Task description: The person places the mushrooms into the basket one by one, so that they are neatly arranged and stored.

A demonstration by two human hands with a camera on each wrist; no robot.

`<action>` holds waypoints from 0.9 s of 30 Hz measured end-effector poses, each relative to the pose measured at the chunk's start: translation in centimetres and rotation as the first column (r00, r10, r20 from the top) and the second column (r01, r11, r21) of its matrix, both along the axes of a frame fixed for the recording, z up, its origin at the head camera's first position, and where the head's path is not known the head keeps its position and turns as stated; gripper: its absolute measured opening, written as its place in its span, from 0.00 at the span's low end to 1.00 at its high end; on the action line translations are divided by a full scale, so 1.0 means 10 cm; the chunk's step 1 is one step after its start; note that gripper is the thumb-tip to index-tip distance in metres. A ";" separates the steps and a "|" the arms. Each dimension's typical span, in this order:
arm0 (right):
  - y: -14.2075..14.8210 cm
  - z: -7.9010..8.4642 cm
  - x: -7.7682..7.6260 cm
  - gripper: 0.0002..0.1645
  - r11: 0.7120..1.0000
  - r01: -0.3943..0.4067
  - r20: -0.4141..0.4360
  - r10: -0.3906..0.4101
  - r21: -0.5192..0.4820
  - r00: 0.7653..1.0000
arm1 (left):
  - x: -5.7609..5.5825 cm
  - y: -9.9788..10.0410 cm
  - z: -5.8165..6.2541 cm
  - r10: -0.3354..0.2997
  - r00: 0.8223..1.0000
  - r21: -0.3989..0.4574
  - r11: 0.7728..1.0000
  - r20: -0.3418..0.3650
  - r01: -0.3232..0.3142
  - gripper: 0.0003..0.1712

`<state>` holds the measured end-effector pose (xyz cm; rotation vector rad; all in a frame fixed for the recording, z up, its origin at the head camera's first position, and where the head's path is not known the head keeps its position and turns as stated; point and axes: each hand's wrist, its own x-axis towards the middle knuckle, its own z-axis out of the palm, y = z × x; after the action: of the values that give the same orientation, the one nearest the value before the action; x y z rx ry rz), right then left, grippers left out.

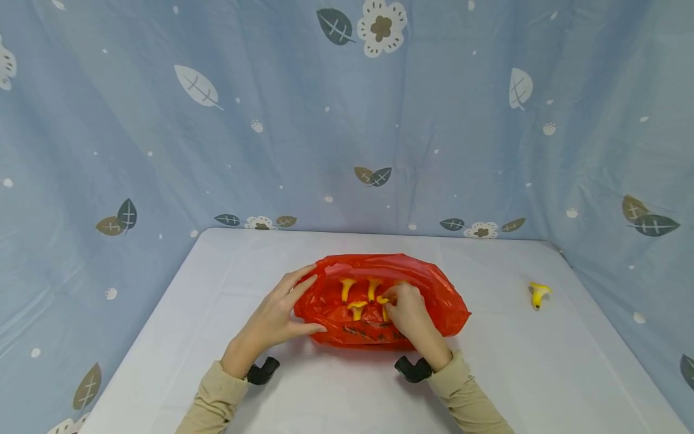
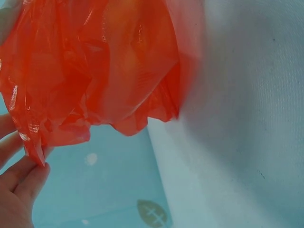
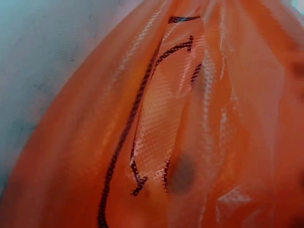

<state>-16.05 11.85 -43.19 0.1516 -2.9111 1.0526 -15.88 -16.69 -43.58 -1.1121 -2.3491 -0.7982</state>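
A red plastic bag (image 1: 387, 260) lies spread open on the white table, with several yellow chanterelle-shaped mushrooms (image 1: 345, 290) inside it. At its left end my left hand (image 1: 273, 316) holds the rim, thumb at the near side and fingers at the far side. The left wrist view shows those fingertips (image 2: 37, 178) against a fold of the bag. Inside the opening, my right hand (image 1: 410, 310) pinches a yellow mushroom (image 1: 382, 299), partly hidden by the fingers. Only the bag's red side with dark printed lines (image 3: 161, 114) fills the right wrist view; no fingers show there.
Another yellow mushroom (image 1: 539, 294) lies alone on the right side of the white table (image 1: 336, 398). A black device is worn at each wrist. Behind the table hangs a blue curtain (image 1: 303, 144) with leaves and flowers.
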 end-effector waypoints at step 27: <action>-0.01 -0.01 0.03 0.14 0.996 -0.064 0.091 0.058 0.063 0.994 | -0.01 -0.01 -0.02 0.003 1.000 0.009 1.000 -0.011 -0.003 0.53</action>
<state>-15.76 11.77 -43.29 0.2017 -3.0413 0.9970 -15.99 -16.76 -43.77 -1.1060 -2.3351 -0.7992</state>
